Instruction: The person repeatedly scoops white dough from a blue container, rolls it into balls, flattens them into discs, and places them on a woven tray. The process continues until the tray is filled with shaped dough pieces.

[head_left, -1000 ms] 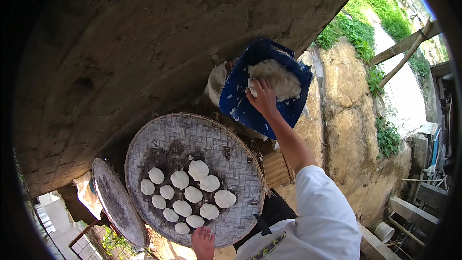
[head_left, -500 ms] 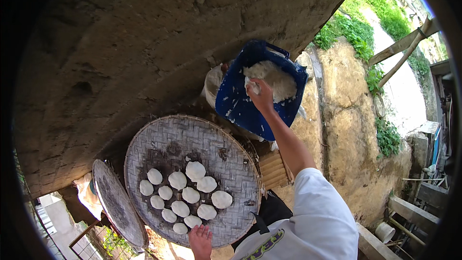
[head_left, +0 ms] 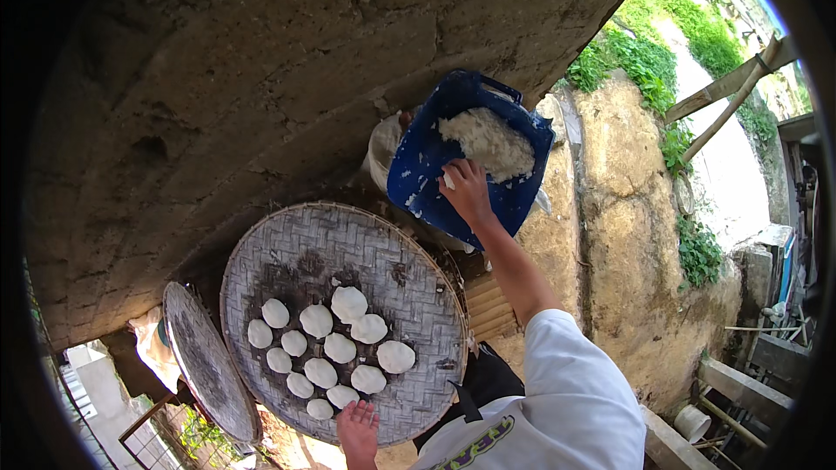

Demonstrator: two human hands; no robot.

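Inside a blue plastic tub [head_left: 427, 187], my right hand [head_left: 468, 191] is closed round a small lump of white dough [head_left: 448, 181], of which only a bit shows past the fingers. Beyond it lies a heap of crumbly white dough [head_left: 492, 141], and scraps stick to the tub's walls. My left hand [head_left: 358, 428] rests at the near rim of a round woven bamboo tray [head_left: 279, 252], fingers stretched out and holding nothing. Several flattened white dough rounds [head_left: 340, 348] lie on the tray, the closest just beyond the left fingertips.
A second round woven tray [head_left: 205, 365] leans at the left of the first. A rough wall [head_left: 235, 78] rises along the far side. A pale sack [head_left: 383, 152] stands behind the tub. Weathered concrete ground [head_left: 631, 209] and wooden posts [head_left: 731, 78] lie to the right.
My right hand has drawn back from the dough heap toward the near side of the tub, with dough in its fingers. My left hand stays at the tray's rim.
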